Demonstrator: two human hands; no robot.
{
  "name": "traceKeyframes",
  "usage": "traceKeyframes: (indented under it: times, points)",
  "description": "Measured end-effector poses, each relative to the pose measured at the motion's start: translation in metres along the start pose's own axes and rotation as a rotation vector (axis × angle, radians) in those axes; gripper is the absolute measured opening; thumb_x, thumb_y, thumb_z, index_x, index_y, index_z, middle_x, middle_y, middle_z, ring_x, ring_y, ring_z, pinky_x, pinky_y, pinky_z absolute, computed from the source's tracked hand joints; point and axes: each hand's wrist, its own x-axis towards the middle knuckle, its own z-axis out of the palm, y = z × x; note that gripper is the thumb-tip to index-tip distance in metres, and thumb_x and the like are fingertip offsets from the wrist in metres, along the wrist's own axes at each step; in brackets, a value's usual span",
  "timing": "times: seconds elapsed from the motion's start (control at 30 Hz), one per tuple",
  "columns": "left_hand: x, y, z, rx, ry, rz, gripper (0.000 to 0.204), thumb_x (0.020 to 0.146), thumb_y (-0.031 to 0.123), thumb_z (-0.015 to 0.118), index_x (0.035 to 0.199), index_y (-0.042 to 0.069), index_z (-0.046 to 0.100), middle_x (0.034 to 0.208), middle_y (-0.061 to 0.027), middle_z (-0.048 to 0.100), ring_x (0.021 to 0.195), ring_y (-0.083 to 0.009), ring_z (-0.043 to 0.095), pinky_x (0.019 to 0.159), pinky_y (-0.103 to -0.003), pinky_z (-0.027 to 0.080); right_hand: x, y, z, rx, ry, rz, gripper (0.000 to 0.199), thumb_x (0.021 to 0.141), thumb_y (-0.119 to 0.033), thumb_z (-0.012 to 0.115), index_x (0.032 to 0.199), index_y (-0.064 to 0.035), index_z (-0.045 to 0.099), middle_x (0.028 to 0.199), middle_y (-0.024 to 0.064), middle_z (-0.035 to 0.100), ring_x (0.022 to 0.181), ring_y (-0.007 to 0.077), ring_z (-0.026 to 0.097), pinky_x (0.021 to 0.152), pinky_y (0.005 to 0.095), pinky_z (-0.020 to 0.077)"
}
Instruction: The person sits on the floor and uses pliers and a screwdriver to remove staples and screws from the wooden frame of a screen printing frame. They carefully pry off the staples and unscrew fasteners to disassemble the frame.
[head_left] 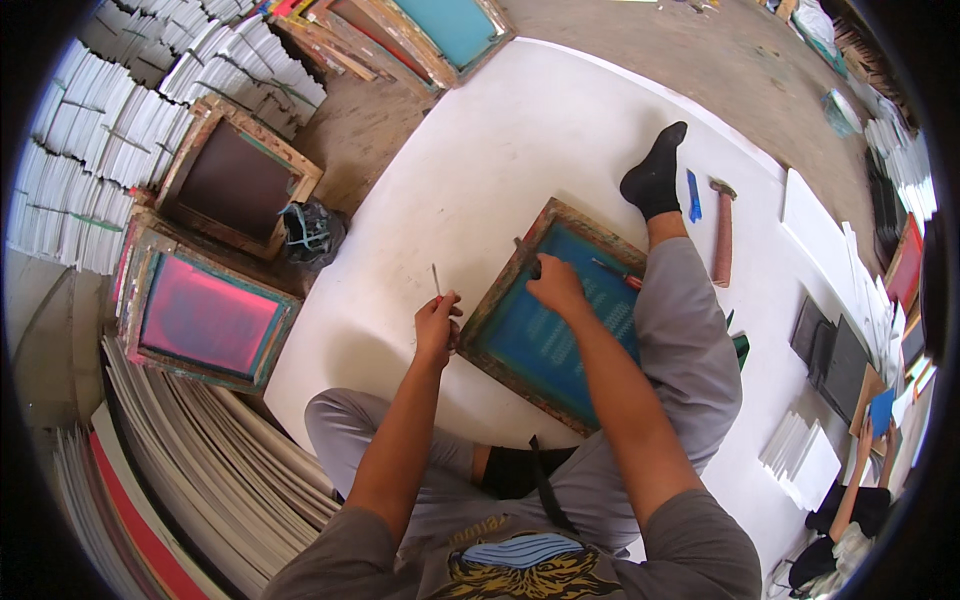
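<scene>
Left hand (437, 322) pinched shut on a thin nail (436, 279), point up, just left of the blue printing screen (545, 335) lying on the white floor sheet (500, 150). Right hand (555, 285) presses the screen's far wooden edge, fingers curled on a small dark tool (533, 266). Beyond, right: the hammer (721, 232).

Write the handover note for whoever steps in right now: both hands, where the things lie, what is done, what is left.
Left hand: pinching a thin stick upright beside the frame's left corner.
Right hand: pressing on the blue screen frame, fingers at a small dark tool near its top edge.
The frame lies flat on the white sheet, against the right leg. A red-tipped pen rests on the mesh; a hammer and a blue tool lie past the foot.
Done: frame laid flat and steadied.
Left: cannot tell from this view.
</scene>
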Motion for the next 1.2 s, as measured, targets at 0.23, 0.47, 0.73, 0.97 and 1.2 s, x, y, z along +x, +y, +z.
traceKeyframes:
  times: [0.23,0.47,0.73,0.97,1.2]
  points:
    - [-0.006,0.029,0.013,-0.227,-0.188,-0.078,0.036,0.100,0.040,0.062,0.114,0.007,0.063,0.097,-0.0047,0.062,0.054,-0.0105,0.045,0.050,-0.028,0.039,-0.036,-0.035,0.010,0.281,-0.527,-0.207,0.031,0.092,-0.031,0.071,0.096,-0.0019,0.060,0.072,0.0092,0.067,0.061,0.0181,0.067,0.054,0.0349,0.0516]
    - [-0.002,0.016,-0.007,-0.386,-0.269,-0.202,0.020,0.097,0.037,0.064,0.099,0.018,0.058,0.082,0.0027,0.057,0.055,-0.0103,0.043,0.048,-0.027,0.032,-0.046,-0.045,0.016,0.251,-0.694,-0.195,0.034,0.101,-0.036,0.061,0.095,-0.0025,0.056,0.076,0.0082,0.068,0.059,0.0151,0.065,0.053,0.0324,0.0507]
    - [-0.002,0.020,-0.013,-0.132,0.100,-0.254,0.024,0.091,0.031,0.070,0.091,0.009,0.062,0.066,-0.0011,0.054,0.043,-0.0124,0.044,0.039,-0.031,0.030,-0.028,-0.022,0.019,0.628,-0.574,-0.064,0.038,0.104,-0.037,0.055,0.113,-0.0016,0.065,0.090,0.0107,0.070,0.076,0.0171,0.067,0.067,0.0336,0.0552]
    - [0.019,-0.017,-0.036,0.092,0.242,-0.003,0.022,0.088,0.022,0.072,0.082,0.003,0.062,0.058,-0.0018,0.051,0.040,-0.0125,0.044,0.037,-0.030,0.034,0.024,0.018,-0.005,0.846,-0.224,0.157,0.045,0.102,-0.045,0.057,0.110,-0.0010,0.067,0.092,0.0121,0.070,0.075,0.0212,0.068,0.065,0.0370,0.0551]
    - [0.024,-0.017,-0.041,0.227,0.319,0.037,0.024,0.088,0.023,0.075,0.084,0.001,0.066,0.063,-0.0035,0.056,0.044,-0.0126,0.049,0.039,-0.030,0.039,0.026,0.024,-0.017,1.132,-0.343,0.254,0.048,0.104,-0.045,0.052,0.118,-0.0008,0.063,0.095,0.0152,0.072,0.079,0.0255,0.071,0.067,0.0411,0.0597]
